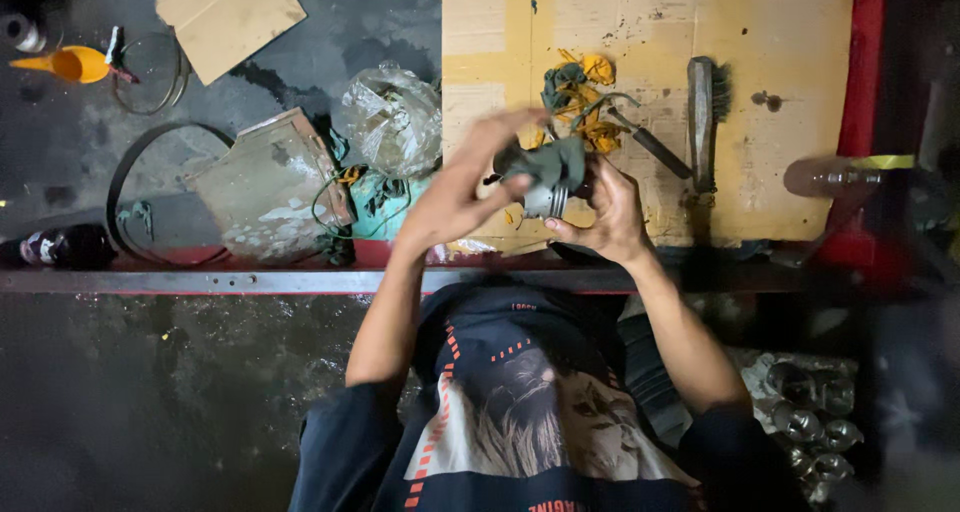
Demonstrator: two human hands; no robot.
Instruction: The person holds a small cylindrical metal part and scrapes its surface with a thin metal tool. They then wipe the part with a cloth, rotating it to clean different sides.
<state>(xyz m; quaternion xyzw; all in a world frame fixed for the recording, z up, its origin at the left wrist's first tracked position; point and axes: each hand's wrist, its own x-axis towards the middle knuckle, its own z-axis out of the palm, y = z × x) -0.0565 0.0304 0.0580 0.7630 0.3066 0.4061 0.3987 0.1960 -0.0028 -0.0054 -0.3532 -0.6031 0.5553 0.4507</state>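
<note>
- The right hand (pixel 608 212) is closed on a grey metal piston (pixel 548 198), fingers curled under it and thumb against its side; the hand lies at about four o'clock from the part.
- The left hand (pixel 455 197) sits at about nine o'clock from the piston, fingers spread and arched over it, fingertips pressing a dark green rag (pixel 545 162) onto its top. It holds the rag against the metal rather than making a fist.
- The piston is held in the air between both hands, above the near edge of the cardboard sheet (pixel 760 32), not resting on anything. Its ringed cylinder wall faces the camera; its long axis seems to run roughly twelve to six o'clock, though the rag hides the upper end.
- The rag lies at twelve o'clock on the piston, draped over it. The right hand carries the weight; the left is the one free to move.
- At one o'clock from the hands, on the cardboard, a heap of yellow and green rags (pixel 585 92).
- At two o'clock, a dark-handled tool (pixel 650 147) and a brush (pixel 703 122) lying lengthwise, well apart from the hands.
- At ten o'clock, a crumpled clear plastic bag (pixel 392 117) and a grimy metal box (pixel 268 184).
- Far out at ten o'clock, an orange funnel (pixel 72 64) on the dark floor.
</note>
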